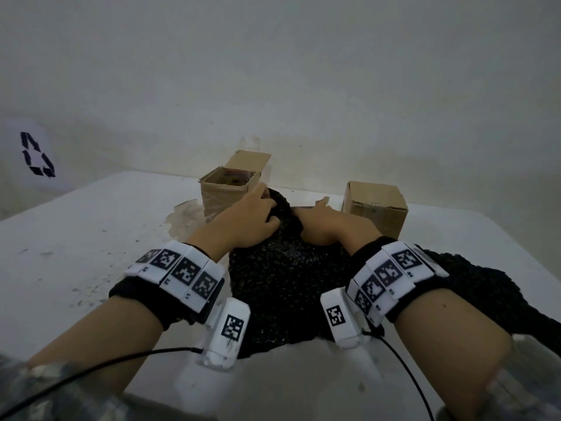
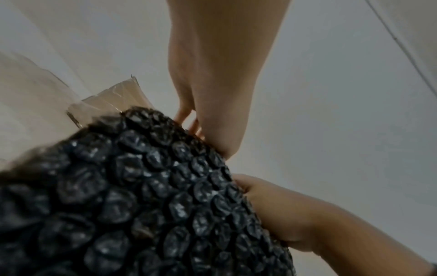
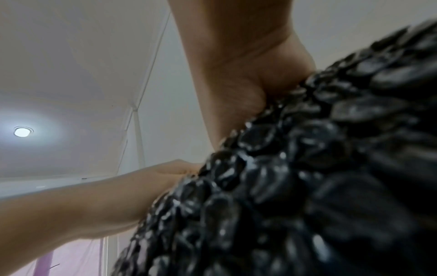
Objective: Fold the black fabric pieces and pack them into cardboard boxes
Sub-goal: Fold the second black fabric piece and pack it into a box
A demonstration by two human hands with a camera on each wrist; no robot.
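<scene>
A black, bubbly-textured fabric piece lies on the white table between my forearms, its far end bunched up. My left hand grips that raised far end with curled fingers, beside the open cardboard box. My right hand holds the same end from the right, thumb up, fingers hidden behind the fabric. The left wrist view shows the fabric, my left hand at its top edge, my right hand on its side and the box. The right wrist view is filled by the fabric.
A closed cardboard box stands at the back right near the wall. More black fabric spreads to the right under my right forearm. A stained patch marks the table left of the open box. Cables run from both wrist cameras.
</scene>
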